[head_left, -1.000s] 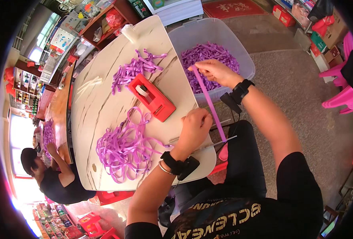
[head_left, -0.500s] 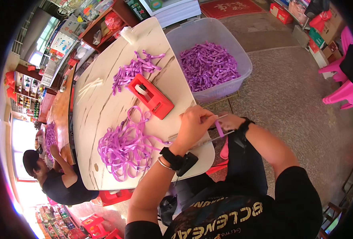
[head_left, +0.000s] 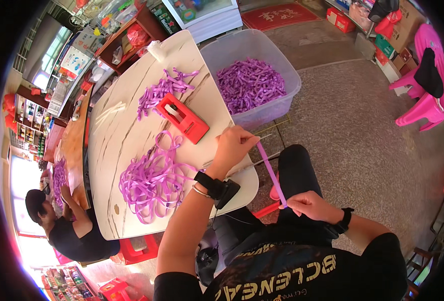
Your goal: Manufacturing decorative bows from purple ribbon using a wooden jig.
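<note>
A purple strip (head_left: 271,172) is stretched taut between my two hands. My left hand (head_left: 235,147) pinches its upper end at the near edge of the white table (head_left: 114,150). My right hand (head_left: 304,204) pinches its lower end above my lap. A black watch sits on each wrist. A red flat tool (head_left: 184,117) lies on the table just left of my left hand. A loose pile of looped purple strips (head_left: 152,180) lies further left on the table.
A clear plastic bin (head_left: 282,65) holding several purple strips stands on the floor right of the table. More purple strips (head_left: 162,89) lie at the table's far side. Another person (head_left: 66,226) sits at the left. Pink plastic chairs (head_left: 425,95) stand at the right.
My right hand took a strip from the bin, came back to my left hand at the table edge, then slid down toward my lap, drawing the strip out straight.
</note>
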`<state>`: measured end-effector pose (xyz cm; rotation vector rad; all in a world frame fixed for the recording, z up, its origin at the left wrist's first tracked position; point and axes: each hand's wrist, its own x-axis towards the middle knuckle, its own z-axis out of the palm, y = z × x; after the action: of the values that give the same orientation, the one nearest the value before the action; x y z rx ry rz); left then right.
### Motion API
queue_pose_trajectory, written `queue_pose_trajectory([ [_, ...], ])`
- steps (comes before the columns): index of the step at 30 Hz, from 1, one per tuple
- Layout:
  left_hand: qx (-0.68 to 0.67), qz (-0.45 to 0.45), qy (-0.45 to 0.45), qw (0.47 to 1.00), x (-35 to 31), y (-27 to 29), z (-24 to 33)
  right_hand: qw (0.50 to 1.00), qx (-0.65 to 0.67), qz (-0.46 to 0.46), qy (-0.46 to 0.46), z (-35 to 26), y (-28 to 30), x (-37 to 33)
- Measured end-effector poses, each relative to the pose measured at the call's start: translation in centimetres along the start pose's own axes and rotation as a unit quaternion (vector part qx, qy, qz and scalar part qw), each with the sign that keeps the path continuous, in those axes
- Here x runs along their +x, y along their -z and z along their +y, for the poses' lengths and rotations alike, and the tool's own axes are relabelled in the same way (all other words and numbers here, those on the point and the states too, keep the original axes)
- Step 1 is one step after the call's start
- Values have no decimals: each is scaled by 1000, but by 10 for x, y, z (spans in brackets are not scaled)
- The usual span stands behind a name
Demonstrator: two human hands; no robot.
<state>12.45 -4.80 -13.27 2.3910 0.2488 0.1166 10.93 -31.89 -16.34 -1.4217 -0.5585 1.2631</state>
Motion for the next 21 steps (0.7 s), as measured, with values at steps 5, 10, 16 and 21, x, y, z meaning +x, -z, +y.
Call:
queue_pose_trajectory([
  [5, 7, 5, -5, 1000, 1, -2, 2, 994, -76, 37, 75, -40, -9, -18],
  [10, 5, 0, 9, 1000, -1, 0, 1, 977, -116, 45, 174, -99, -5, 2],
  [16, -54, 63, 1, 997, 0, -1, 3, 983, -17, 33, 181, -140, 32, 99],
  [21, -145, 83, 79, 983, 0, -4, -5, 995, 72, 10, 69, -125, 58, 154],
])
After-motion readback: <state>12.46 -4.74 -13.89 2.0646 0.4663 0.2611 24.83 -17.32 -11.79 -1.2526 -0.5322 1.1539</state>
